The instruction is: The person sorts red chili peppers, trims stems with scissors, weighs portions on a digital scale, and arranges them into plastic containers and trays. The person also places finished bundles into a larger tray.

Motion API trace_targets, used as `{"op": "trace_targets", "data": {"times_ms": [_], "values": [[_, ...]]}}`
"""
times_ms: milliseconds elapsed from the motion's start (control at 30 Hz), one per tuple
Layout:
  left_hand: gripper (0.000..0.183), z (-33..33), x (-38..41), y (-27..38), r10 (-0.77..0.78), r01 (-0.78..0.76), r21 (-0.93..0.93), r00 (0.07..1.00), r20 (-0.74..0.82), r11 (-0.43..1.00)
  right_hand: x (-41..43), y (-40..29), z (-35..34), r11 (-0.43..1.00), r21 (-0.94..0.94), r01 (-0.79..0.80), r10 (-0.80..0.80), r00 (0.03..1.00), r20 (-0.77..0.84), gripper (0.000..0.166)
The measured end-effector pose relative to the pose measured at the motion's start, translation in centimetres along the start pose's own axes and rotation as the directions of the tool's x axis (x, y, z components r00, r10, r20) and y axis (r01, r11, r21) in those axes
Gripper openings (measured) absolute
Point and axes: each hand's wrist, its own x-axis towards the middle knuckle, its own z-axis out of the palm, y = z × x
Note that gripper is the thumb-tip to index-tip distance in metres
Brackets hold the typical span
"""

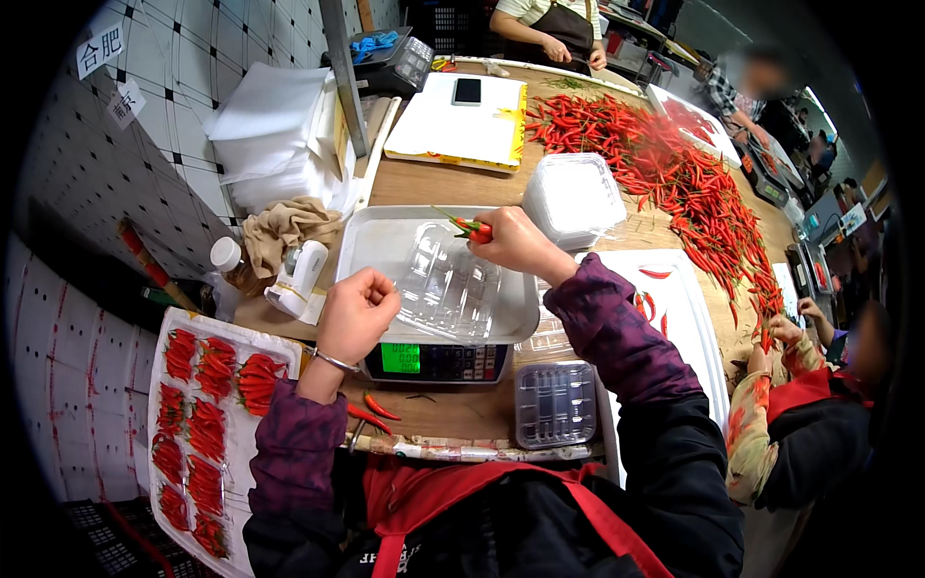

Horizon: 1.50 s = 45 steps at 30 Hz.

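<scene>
Over the weighing pan, my right hand (517,238) grips a small bunch of red chili peppers (477,231), their green stems pointing left. My left hand (359,314) is at the pan's left edge, fingers curled together with nothing visible in them. A clear plastic punnet (448,289) lies in the pale pan (361,217) of a digital scale (441,363), whose display glows green. No chilies show in that punnet. Loose chilies (379,408) lie on the wooden table just below the scale, and another clear punnet (555,404) stands to their right.
A foam tray (242,462) at left holds several filled chili packs. Stacked punnets (574,195) stand beyond my right hand, near a long chili heap (650,159). A white foam lid (679,289) carries a few chilies. Co-workers' hands (784,329) work at right; another person stands behind.
</scene>
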Motion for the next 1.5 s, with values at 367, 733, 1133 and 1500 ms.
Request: {"op": "trace_targets", "data": {"times_ms": [367,733,1133,1500], "values": [[0.027,-0.8,0.3,-0.5,-0.178,0.187,-0.171,0.982,0.066,0.967,0.3,-1.4,-2.3,0.970,0.206,-0.127,0.106,0.988,0.112,0.020],[0.043,-0.8,0.9,-2.2,-0.209,0.231,-0.174,0.969,0.132,0.957,-0.2,-2.1,-2.2,0.991,0.117,-0.071,0.073,0.997,-0.012,0.021],[0.049,-1.1,0.8,-2.0,-0.237,0.259,-0.177,0.962,0.132,0.950,-0.2,-2.7,-2.3,0.989,0.069,-0.132,0.134,0.991,-0.013,0.021],[0.052,-1.4,0.8,-2.3,-0.294,0.301,-0.170,0.953,0.069,0.938,-0.7,0.2,-6.8,0.808,0.503,-0.307,0.403,0.910,-0.092,0.013]]}}
